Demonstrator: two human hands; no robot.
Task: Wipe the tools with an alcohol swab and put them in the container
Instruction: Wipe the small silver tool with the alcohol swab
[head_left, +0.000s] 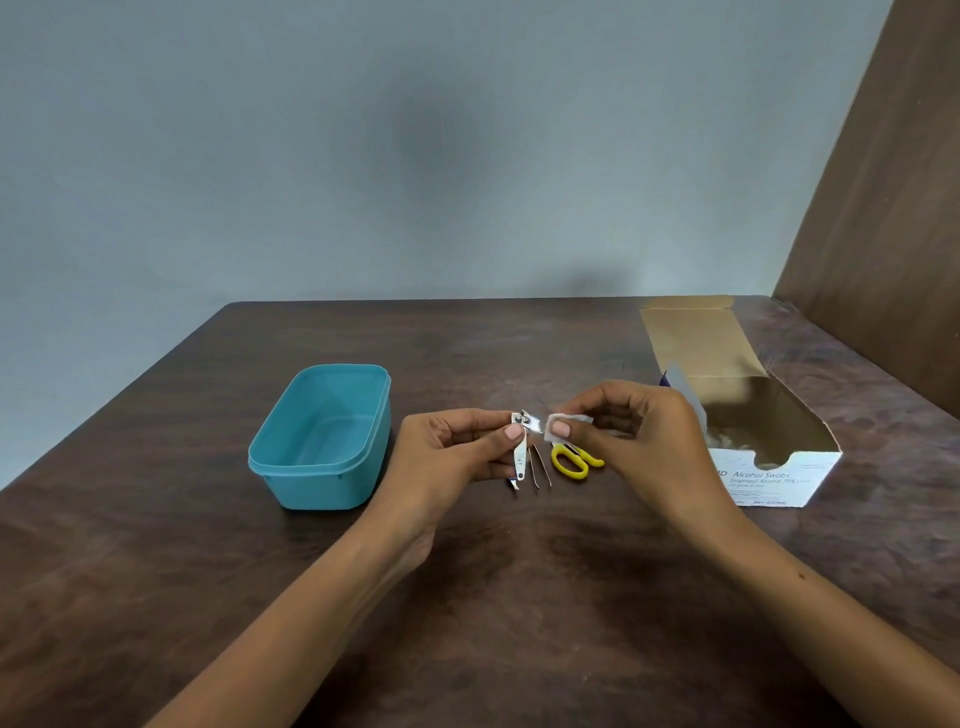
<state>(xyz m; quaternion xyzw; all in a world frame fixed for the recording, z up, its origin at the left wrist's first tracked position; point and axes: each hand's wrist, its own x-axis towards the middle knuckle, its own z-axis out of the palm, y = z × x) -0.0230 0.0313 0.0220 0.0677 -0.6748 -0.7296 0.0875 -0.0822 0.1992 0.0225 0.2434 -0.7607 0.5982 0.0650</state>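
Observation:
My left hand (457, 447) pinches a silver nail clipper (521, 447) near its head, holding it upright above the table. My right hand (628, 421) pinches a small white alcohol swab (563, 420) right beside the clipper's head. Below the hands, thin tweezers (540, 467) and yellow-handled scissors (571, 460) lie on the table; the scissors are partly hidden by my right hand. A teal plastic container (322, 441) stands open to the left, with nothing visible inside it.
An opened white alcohol swab box (769, 467) lies at the right, with its flap up. The dark wooden table (519, 597) meets a grey wall at the back and a brown panel at the far right.

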